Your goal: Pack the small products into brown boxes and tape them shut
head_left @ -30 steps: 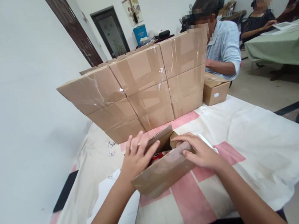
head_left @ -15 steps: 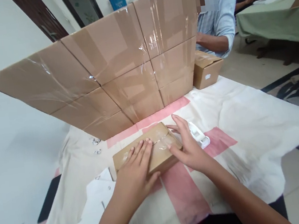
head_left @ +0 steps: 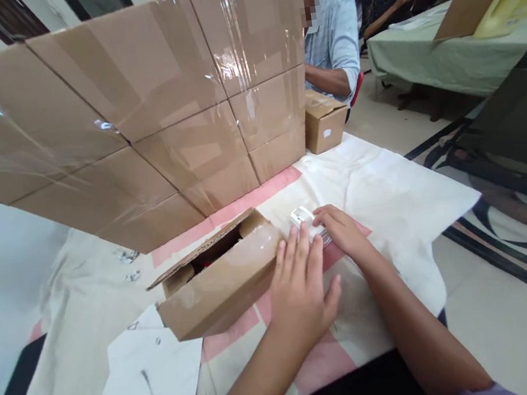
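One cardboard box point(head_left: 222, 293): just left of centre in the frame, back flap point(head_left: 197, 251) raised, bit of something red point(head_left: 206, 265) inside, too dark to make out.
Left hand point(head_left: 299, 290): middle of the frame, off the box's right end, fingers stretched out and slightly spread, nothing gripped. Can't tell if the fingertips touch anything.
Right hand point(head_left: 342, 231): right of centre, fingers bent at the side of a white plastic gadget point(head_left: 301, 216). Can't tell if it's a proper grip.
Tabletop point(head_left: 380, 201): covered in white and pink cloth, white papers point(head_left: 144, 375) lower left.
Big cardboard panel point(head_left: 166, 87): stands across the upper left.
Upper right: smaller box point(head_left: 322, 130) beside the panel, person in a light blue shirt point(head_left: 331, 26) behind.
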The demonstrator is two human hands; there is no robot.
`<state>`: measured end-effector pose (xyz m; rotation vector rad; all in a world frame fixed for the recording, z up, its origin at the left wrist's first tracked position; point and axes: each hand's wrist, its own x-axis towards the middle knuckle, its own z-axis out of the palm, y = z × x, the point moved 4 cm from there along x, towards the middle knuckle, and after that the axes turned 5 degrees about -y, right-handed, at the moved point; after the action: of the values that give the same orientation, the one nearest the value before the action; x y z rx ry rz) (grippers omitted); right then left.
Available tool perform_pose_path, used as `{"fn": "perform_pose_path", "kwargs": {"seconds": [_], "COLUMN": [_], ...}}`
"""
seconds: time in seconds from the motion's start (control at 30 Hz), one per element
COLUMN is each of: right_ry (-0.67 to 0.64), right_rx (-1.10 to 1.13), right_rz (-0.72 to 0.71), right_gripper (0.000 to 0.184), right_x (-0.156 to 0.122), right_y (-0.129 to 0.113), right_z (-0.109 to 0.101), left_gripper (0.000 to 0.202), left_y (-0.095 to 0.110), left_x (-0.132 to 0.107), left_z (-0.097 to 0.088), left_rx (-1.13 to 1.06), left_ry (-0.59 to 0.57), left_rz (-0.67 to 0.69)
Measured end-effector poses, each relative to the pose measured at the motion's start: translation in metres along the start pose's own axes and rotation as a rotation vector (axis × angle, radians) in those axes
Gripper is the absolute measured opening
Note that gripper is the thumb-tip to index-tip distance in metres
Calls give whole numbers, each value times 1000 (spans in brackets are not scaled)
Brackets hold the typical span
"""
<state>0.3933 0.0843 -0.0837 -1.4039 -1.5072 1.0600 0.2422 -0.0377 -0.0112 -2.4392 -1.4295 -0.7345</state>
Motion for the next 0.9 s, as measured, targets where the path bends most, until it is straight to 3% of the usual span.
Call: {"fn": "perform_pose_path", "kwargs": {"seconds": [0.13, 0.27, 0.57, 0.73, 0.9], "right_ry": [37, 7, -31, -65, 16], "right_rx": [-9, 4, 115, 379, 328], "right_rz": [13, 53, 190, 213, 174], "right_gripper": [26, 29, 24, 20, 28], "right_x": [0, 1, -3, -9, -19], "right_y": [1, 6, 2, -4, -2], "right_z": [-4, -6, 2, 4, -5], "left_gripper": [70, 73, 103, 114, 118], "left_y": [3, -20, -38, -44, -46], "left_x": [20, 27, 23, 20, 21], "left_z": [70, 105, 114, 123, 124], "left_rx": [-71, -153, -319, -455, -459], "left_ry": [-157, -188, -180, -177, -174], "left_rz": [-65, -177, -301, -294, -275]}}
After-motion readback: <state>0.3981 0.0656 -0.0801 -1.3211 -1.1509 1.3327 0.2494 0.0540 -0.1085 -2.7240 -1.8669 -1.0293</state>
